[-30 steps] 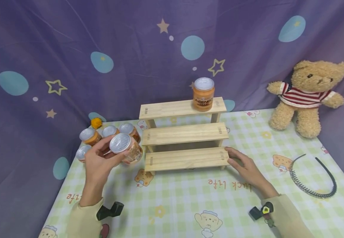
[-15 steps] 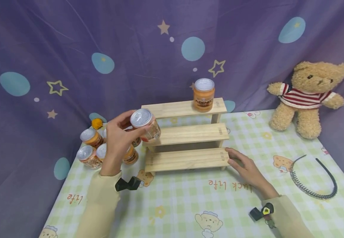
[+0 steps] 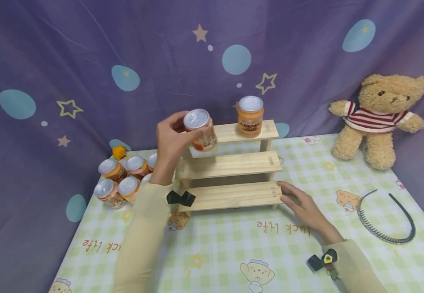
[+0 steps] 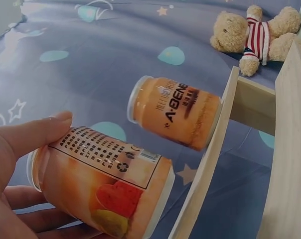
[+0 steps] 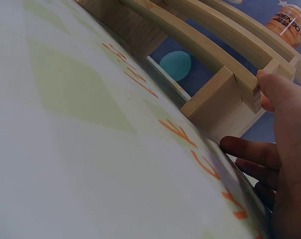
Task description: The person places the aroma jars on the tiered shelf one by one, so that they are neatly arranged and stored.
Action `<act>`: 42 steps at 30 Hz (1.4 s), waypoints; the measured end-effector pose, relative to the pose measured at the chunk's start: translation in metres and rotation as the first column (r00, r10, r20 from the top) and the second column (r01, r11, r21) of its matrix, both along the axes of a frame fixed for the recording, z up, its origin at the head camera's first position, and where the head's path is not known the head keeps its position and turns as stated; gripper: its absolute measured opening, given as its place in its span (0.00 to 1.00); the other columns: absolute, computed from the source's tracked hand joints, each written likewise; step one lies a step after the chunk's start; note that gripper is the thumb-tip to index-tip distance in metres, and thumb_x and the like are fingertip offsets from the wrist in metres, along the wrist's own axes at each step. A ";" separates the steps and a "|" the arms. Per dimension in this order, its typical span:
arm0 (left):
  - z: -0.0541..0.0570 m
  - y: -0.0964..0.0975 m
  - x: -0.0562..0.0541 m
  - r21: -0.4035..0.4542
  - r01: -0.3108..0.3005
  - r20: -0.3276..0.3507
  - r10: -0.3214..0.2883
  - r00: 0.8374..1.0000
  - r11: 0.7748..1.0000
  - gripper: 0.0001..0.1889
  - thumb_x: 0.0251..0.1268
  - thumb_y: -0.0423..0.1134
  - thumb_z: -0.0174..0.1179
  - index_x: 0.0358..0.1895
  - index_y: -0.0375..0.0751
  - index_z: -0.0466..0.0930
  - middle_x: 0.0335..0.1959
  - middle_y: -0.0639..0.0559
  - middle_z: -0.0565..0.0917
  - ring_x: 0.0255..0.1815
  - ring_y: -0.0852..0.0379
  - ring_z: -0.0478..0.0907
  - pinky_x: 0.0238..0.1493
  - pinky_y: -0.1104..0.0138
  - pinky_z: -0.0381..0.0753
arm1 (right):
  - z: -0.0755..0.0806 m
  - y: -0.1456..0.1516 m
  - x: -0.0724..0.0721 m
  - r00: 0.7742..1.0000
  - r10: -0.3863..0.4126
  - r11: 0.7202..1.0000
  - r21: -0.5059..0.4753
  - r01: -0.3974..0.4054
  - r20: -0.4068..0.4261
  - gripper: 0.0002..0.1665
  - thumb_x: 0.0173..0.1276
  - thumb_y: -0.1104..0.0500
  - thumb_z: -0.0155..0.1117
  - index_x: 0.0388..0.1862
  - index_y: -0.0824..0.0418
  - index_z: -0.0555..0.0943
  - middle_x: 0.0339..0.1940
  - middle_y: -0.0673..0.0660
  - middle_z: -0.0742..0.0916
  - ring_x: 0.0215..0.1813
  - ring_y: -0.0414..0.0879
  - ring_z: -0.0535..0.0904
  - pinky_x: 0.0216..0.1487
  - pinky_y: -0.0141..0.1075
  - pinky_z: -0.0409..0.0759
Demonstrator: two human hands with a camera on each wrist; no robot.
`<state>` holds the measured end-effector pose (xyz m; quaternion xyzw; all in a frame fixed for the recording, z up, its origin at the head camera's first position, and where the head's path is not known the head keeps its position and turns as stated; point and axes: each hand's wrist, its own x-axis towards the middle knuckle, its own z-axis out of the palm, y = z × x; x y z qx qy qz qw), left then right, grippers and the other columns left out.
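My left hand [image 3: 173,140] grips an orange-labelled can [image 4: 110,184] with a silvery top, thumb on the near side and fingers behind. The can hangs by the left part of the top step of a three-tier wooden shelf [image 3: 230,165], with a gap between its base and the board in the left wrist view. Another orange can [image 3: 250,116] stands upright on the top step's right end. My right hand [image 3: 303,207] rests against the right end of the bottom step; its thumb [image 5: 277,87] touches the board corner in the right wrist view.
Several similar cans [image 3: 111,193] stand together left of the shelf, partly hidden by my left arm. A small orange-yellow ball [image 3: 119,152] lies behind them. A teddy bear [image 3: 382,118] sits at the back right, with a black headband [image 3: 385,238] in front of it on the checked tablecloth [image 3: 226,244].
My left hand has carried its can up and to the right, from beside the grouped cans to the top step's left part. The right hand has stayed at the bottom step.
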<state>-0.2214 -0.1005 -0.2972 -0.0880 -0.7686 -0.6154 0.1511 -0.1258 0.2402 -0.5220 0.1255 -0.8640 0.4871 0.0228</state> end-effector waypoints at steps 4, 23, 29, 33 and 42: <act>0.001 0.014 -0.012 -0.006 -0.013 0.026 0.013 1.000 1.000 0.26 0.45 0.37 0.80 0.52 0.39 0.85 0.46 0.44 0.87 0.40 0.62 0.82 0.43 0.72 0.81 | 0.000 0.000 0.000 1.000 0.000 1.000 0.008 0.000 -0.002 0.28 0.79 0.53 0.55 0.76 0.48 0.67 0.62 0.58 0.84 0.66 0.57 0.78 0.71 0.61 0.67; -0.004 0.048 -0.044 -0.097 -0.039 0.070 0.046 0.996 0.995 0.27 0.46 0.42 0.80 0.52 0.41 0.85 0.47 0.44 0.87 0.46 0.54 0.83 0.47 0.66 0.83 | -0.002 0.001 -0.002 1.000 0.005 1.000 0.010 -0.005 -0.008 0.28 0.79 0.54 0.55 0.76 0.48 0.67 0.62 0.59 0.84 0.66 0.55 0.78 0.70 0.62 0.67; -0.006 0.050 -0.046 -0.137 -0.044 0.071 0.054 0.996 0.990 0.27 0.46 0.45 0.80 0.52 0.42 0.85 0.47 0.44 0.88 0.45 0.53 0.84 0.47 0.64 0.84 | -0.002 0.000 -0.001 1.000 0.013 1.000 0.019 -0.013 -0.016 0.29 0.79 0.55 0.54 0.76 0.48 0.67 0.62 0.58 0.84 0.66 0.51 0.79 0.69 0.60 0.68; -0.006 0.051 -0.046 -0.162 -0.039 0.067 0.051 0.996 0.986 0.29 0.47 0.48 0.80 0.54 0.43 0.83 0.47 0.45 0.87 0.46 0.53 0.84 0.49 0.63 0.84 | -0.002 0.001 -0.001 1.000 0.006 1.000 0.021 -0.005 -0.014 0.29 0.79 0.55 0.54 0.76 0.48 0.67 0.63 0.57 0.84 0.66 0.49 0.79 0.70 0.59 0.69; -0.004 0.050 -0.045 -0.258 0.000 0.120 0.032 0.992 0.966 0.43 0.49 0.51 0.78 0.69 0.45 0.71 0.59 0.45 0.83 0.57 0.50 0.80 0.60 0.58 0.80 | -0.005 0.002 -0.002 1.000 0.010 1.000 0.026 -0.009 -0.027 0.28 0.79 0.56 0.53 0.76 0.52 0.67 0.64 0.61 0.83 0.65 0.59 0.79 0.69 0.62 0.69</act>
